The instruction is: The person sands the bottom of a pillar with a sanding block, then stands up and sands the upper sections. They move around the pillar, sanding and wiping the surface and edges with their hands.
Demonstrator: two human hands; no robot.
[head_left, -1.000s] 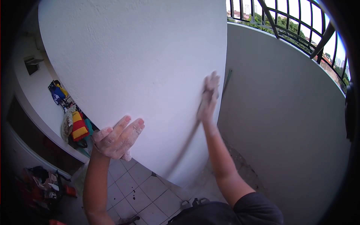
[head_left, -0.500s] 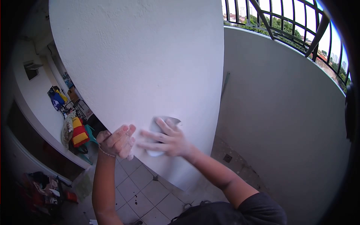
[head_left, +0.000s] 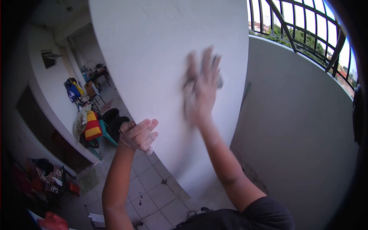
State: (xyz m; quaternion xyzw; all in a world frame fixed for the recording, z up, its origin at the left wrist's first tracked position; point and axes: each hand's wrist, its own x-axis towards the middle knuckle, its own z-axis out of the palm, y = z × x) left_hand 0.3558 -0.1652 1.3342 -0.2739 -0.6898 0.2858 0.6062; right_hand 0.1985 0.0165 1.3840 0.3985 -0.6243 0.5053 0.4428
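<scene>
A white plastered wall (head_left: 161,69) stands upright in front of me. My right hand (head_left: 203,92) lies high on its face, fingers stretched upward and blurred by motion. Under that palm it presses a grey sheet (head_left: 220,82) that looks like sandpaper against the plaster; most of it is hidden by the hand. My left hand (head_left: 141,134), coated in white dust, is at the wall's left edge with its fingers half bent and partly apart. Nothing shows in it.
On the right runs a low grey parapet (head_left: 295,115) topped by a black metal railing (head_left: 299,27). To the left are a green plastic chair (head_left: 106,134) with a red and yellow cushion (head_left: 92,125), and a doorway (head_left: 50,126). Tiles (head_left: 157,195) cover the floor.
My right hand has slid up the wall with the grey sheet. My left hand stays by the wall edge, its fingers closer together. The view has shifted, showing more of the room at left.
</scene>
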